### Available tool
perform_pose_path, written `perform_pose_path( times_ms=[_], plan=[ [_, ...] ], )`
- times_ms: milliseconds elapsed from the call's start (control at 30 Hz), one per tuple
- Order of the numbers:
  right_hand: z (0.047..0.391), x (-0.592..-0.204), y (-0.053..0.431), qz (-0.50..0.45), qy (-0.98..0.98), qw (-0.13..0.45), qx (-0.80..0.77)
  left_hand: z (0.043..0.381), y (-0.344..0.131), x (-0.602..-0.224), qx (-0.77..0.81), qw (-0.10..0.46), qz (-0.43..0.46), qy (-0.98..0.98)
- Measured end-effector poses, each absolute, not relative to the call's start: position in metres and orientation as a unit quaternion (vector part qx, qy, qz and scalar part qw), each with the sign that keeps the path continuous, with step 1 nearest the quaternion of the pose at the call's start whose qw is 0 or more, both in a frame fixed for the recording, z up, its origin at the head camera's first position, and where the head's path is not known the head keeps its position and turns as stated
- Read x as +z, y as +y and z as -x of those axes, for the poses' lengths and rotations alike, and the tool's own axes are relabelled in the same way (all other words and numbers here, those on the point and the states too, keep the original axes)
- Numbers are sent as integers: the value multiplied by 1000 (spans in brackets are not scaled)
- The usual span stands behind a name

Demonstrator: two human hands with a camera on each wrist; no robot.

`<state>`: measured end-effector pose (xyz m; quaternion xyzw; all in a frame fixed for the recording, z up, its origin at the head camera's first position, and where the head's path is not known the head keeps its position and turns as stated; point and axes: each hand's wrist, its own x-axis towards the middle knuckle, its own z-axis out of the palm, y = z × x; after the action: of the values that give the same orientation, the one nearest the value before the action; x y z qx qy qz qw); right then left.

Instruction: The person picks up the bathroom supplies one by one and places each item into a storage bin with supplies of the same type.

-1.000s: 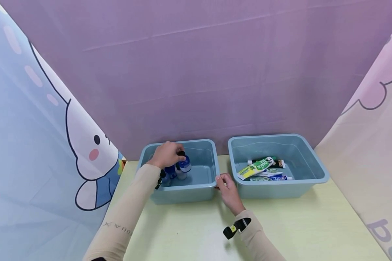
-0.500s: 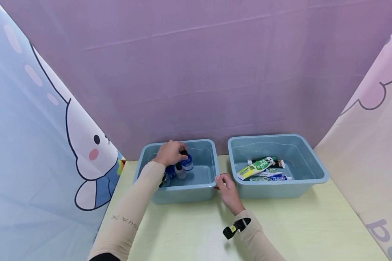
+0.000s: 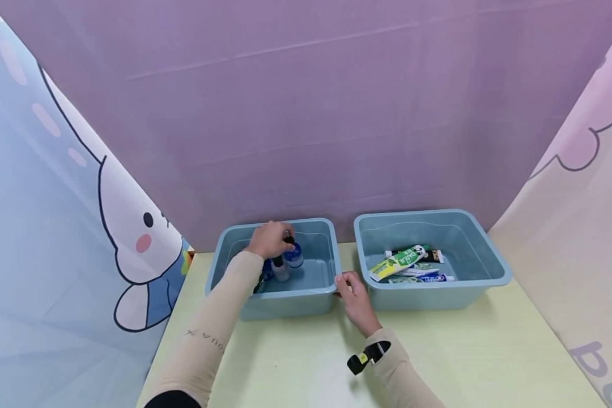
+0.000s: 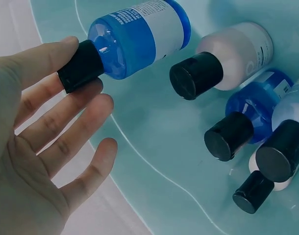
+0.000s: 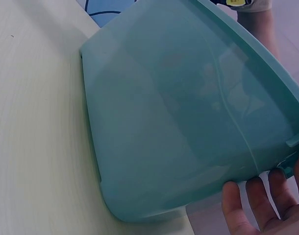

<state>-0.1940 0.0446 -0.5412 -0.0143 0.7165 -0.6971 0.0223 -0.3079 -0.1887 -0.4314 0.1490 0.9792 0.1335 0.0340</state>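
Observation:
My left hand (image 3: 270, 239) reaches into the left blue-green plastic bin (image 3: 313, 292). In the left wrist view, its thumb and fingers pinch the black cap of a blue bottle (image 4: 127, 44) with a white label. Beside that bottle in the bin are a pale pinkish bottle (image 4: 237, 51), another blue bottle (image 4: 255, 105) and more black-capped bottles, partly cut off by the view's edge. At the bin's front right corner, my right hand (image 3: 356, 300) holds the rim, thumb on top. In the right wrist view its fingers (image 5: 257, 200) lie against the bin's outer wall.
A second blue-green bin (image 3: 484, 283) stands on the right with several toothpaste tubes (image 3: 400, 262) lying in it. Both bins rest on a pale yellow-green table (image 3: 306, 362). A purple cloth (image 3: 306, 124) hangs behind them, with printed cloths at both sides.
My left hand has shifted slightly to the right with the blue bottle. My right hand stays on the bin's rim.

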Motion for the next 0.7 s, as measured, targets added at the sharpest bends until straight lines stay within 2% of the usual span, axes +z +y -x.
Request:
perform_pose_path(
  times_ms=[700],
  plan=[
    [194,-543,46,22,716,23,-697,322,-185,-450,109,70,-131,983]
  ],
)
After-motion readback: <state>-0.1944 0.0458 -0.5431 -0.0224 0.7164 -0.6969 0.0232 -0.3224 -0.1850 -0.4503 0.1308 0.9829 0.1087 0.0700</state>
